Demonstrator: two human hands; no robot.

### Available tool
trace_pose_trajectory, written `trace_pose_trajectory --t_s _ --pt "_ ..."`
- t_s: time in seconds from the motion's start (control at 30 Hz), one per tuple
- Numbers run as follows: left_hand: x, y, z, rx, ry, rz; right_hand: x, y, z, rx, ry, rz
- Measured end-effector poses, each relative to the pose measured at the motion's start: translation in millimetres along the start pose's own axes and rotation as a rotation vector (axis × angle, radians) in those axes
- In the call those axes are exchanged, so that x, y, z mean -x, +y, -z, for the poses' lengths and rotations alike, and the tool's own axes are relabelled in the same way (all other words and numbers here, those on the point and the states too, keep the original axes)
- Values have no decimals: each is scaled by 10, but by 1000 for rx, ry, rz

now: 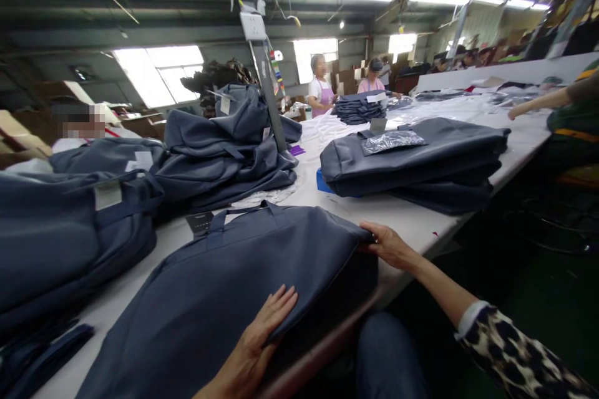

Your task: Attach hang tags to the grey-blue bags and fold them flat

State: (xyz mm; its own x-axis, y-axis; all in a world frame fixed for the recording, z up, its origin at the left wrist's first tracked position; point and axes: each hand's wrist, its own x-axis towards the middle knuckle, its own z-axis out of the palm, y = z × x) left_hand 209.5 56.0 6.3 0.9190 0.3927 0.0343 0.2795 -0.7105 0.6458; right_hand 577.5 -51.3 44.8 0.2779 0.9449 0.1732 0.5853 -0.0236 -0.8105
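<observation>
A dark blue bag (224, 280) lies on its side across the table in front of me, its handles toward the far side. A black tag (200, 223) shows by those handles. My left hand (262, 333) rests on the bag near its close edge, fingers stretched out flat; the thumb is partly hidden. At the bag's right corner, my right hand (387, 244) pinches the fabric, with its fingertips partly behind the edge.
More blue bags (70, 230) are heaped on the left, around a metal post (267, 93). A flat bag stack (412, 159) with a plastic packet (392, 142) lies right of centre on the white table (327, 206). Co-workers (321, 90) stand behind; another person's arm (538, 103) reaches in at right.
</observation>
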Motion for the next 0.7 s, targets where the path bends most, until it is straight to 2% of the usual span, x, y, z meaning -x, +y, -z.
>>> trace_pose_trajectory --t_s 0.1,0.2,0.23,0.3,0.4,0.43,0.5,0.57,0.63,0.7 --pt "82 -78 -34 -36 5 -44 118 107 64 -108 -73 -15" --pt "162 -101 -2 -97 21 -80 190 159 180 -383 -192 -119" --pt "159 -72 35 -131 19 -85 189 155 197 -435 -220 -165" --pt "68 59 132 -198 -11 -101 144 122 183 -400 -255 -226" --pt "-263 345 207 -243 -73 -118 12 49 102 -264 -307 -227" --pt "-394 420 182 -240 -50 -104 -34 30 84 -248 -310 -230" --pt "-618 491 49 -216 108 -103 -113 6 81 -234 -337 -250" --pt "-744 464 -143 -188 238 -188 -167 -15 114 -225 -372 -299" --pt "-778 391 -308 -188 254 -264 -205 -55 153 -227 -396 -367" --pt "-775 323 -391 -227 187 -304 -237 -129 166 -244 -415 -436"
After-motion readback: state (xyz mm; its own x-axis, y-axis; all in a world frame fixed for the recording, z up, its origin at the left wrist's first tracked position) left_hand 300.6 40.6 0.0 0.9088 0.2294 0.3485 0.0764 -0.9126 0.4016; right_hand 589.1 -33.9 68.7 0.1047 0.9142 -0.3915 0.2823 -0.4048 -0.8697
